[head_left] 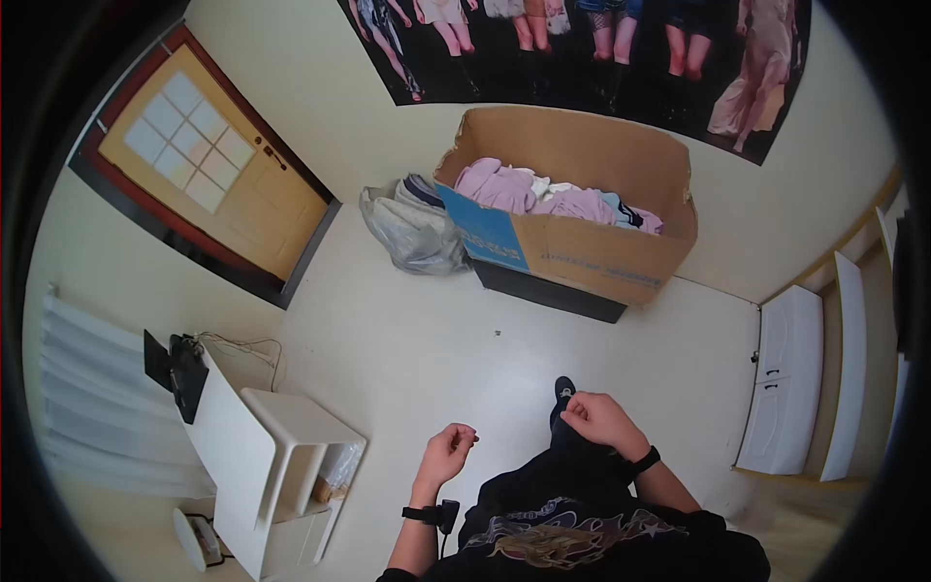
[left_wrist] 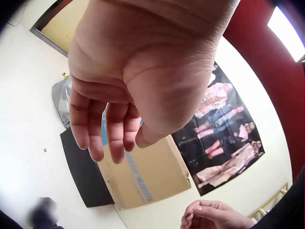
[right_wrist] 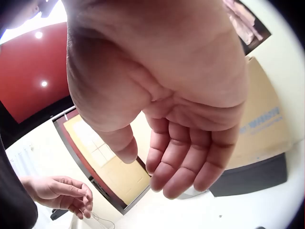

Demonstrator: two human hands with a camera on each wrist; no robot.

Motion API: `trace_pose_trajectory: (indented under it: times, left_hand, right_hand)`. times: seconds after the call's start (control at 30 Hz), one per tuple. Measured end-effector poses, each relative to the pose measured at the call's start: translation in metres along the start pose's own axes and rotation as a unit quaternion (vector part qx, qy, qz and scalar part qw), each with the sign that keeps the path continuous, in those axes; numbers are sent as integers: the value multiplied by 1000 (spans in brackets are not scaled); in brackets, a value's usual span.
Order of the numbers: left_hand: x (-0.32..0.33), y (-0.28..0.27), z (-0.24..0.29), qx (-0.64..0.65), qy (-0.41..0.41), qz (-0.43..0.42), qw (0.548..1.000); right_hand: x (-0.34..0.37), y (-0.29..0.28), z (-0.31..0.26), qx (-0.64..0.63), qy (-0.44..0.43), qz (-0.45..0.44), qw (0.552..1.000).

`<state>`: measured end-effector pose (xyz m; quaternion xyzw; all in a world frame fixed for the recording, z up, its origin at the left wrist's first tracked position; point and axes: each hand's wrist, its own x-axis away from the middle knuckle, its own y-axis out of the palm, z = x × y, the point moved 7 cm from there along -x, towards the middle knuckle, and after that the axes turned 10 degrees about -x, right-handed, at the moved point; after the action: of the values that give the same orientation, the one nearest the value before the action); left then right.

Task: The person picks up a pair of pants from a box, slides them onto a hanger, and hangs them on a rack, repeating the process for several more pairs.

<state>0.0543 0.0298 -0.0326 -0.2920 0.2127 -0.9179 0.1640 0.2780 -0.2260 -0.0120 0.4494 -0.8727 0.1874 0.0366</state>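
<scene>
Both hands hang in the air in front of the body and hold nothing. The left hand [head_left: 448, 456] has loosely bent fingers, seen from the palm side in the left wrist view [left_wrist: 138, 81]. To its right is the right hand [head_left: 603, 423], its fingers relaxed and slightly curved in the right wrist view [right_wrist: 167, 105]. Well beyond both hands stands a large cardboard box [head_left: 592, 254] with pink, white and blue clothes [head_left: 497, 186] inside. The box rests on a black base [head_left: 548, 293].
A grey plastic bag [head_left: 412, 228] with cloth lies left of the box. White desk [head_left: 233, 436] with a dark device stands at left, a yellow door [head_left: 213, 160] behind. White cabinets [head_left: 787, 369] line the right. A poster [head_left: 582, 58] hangs above; a small speck lies on the floor [head_left: 407, 339].
</scene>
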Motion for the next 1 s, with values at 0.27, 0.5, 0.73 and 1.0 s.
trace_pose_trajectory:
  times: [0.27, 0.5, 0.73, 1.0]
  left_hand:
    - [-112, -55, 106, 66, 8, 79, 995]
    - [-209, -84, 102, 88, -6, 72, 993]
    - [-298, -151, 117, 126, 34, 126, 983]
    - [-318, -169, 125, 241, 17, 94, 966]
  right_hand:
    - [-207, -130, -99, 0, -125, 11, 992]
    - [-314, -146, -90, -48, -68, 32, 996]
    - [-408, -155, -102, -102, -63, 82, 989]
    - [-523, -190, -96, -10, -24, 100, 995]
